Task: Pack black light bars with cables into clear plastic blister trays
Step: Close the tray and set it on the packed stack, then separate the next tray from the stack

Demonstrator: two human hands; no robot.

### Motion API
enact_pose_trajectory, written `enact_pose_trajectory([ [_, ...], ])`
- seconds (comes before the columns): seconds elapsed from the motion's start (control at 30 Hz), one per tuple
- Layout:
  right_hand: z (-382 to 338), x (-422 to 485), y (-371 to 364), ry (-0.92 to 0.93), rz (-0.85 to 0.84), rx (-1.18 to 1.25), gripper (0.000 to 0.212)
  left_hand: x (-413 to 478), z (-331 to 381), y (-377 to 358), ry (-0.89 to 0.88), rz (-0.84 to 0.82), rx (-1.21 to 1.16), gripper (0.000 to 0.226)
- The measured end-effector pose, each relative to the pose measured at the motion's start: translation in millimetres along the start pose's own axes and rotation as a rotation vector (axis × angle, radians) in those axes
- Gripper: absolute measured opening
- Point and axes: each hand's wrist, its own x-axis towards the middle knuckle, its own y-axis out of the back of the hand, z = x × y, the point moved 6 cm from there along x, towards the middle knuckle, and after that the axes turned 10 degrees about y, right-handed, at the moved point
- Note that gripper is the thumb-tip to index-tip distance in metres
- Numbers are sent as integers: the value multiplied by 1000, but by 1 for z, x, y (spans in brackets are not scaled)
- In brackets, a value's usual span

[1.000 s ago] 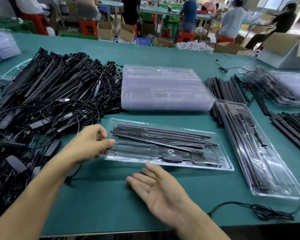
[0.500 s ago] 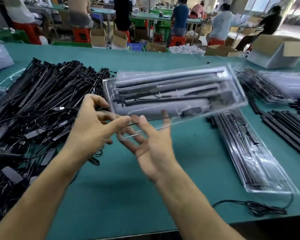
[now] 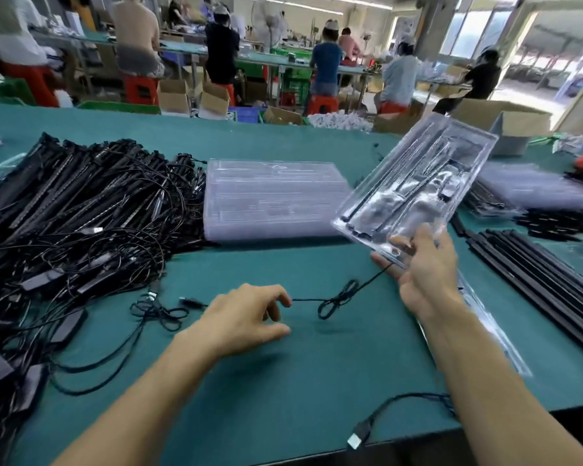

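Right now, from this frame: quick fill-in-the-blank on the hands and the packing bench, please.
1. The right hand holds up a filled clear blister ____.
2. The left hand pinches a black ____ trailing from it.
3. The pile of loose light bars lies to the ____ of the stack of empty trays.
Missing: tray; cable; left.
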Motion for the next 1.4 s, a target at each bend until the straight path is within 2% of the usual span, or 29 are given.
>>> enact_pose_trajectory([
  [0.03,-6,4,10,16,6,-32,15,1,-3,-7,-12,25,79,42],
  [0.1,-17,10,33,31,26,-102,18,0,-11,-20,-38,72,135,54],
  [0.27,-39,22,100,-69,48,-168,13,-7,-38,-17,24,433,79,62],
  [0.4,-40,24,149,-125,77,-286,12,2,-52,-27,119,335,174,57],
  [0.6,-11,19,190,-258,123,-496,48,5,-57,-30,150,341,176,69],
  [0.73,-5,30,198,-154,112,-780,46,6,-60,-30,156,357,130,70],
  [0.77,-8,32,197,-109,95,-908,46,6,-60,-30,158,356,119,68],
  [0.83,-16,33,189,-18,51,-1318,52,6,-62,-30,155,367,86,59],
  [0.9,-22,26,173,140,47,-1614,54,5,-64,-30,150,390,51,47],
  [0.93,-27,18,156,279,39,-1639,49,5,-64,-30,149,399,39,43],
  [0.97,-28,7,133,427,-24,-1595,39,5,-65,-30,149,404,30,41],
  [1.03,-16,-18,83,602,-307,-1457,24,5,-64,-30,152,407,22,39],
  [1.1,16,-43,43,592,-638,-1513,31,5,-65,-30,156,402,14,38],
  [1.17,50,-58,26,533,-837,-1717,47,3,-66,-29,158,407,-18,34],
  [1.23,68,-62,24,501,-863,-1827,47,1,-67,-27,162,416,-56,30],
  [1.27,70,-62,25,508,-842,-1802,41,0,-68,-26,164,419,-67,28],
  [1.4,63,-60,37,431,-893,-1478,22,-1,-68,-24,158,431,-100,22],
])
